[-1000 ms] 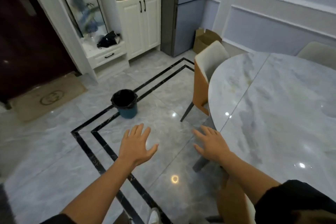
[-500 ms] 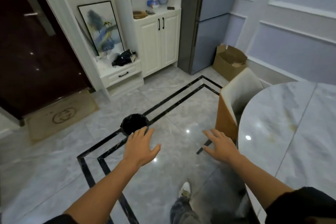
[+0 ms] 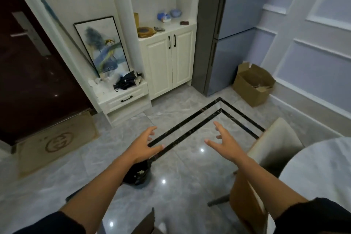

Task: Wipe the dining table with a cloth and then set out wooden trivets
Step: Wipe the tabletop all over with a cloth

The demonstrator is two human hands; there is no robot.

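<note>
A doormat lies at 9 o'clock before a dark door. At 11 o'clock a framed picture leans above a low drawer unit. The left hand hangs over the floor just left of centre, its grip spread, fingers loosely bent and touching nothing. A black bin stands partly hidden under that forearm. At 12 o'clock, a round wooden piece sits on a white cabinet, beside a grey fridge. The right hand floats right of centre, its grip also spread and bare. A cardboard box stands at 2 o'clock. At 4 o'clock a chair stands against the marble tabletop.
</note>
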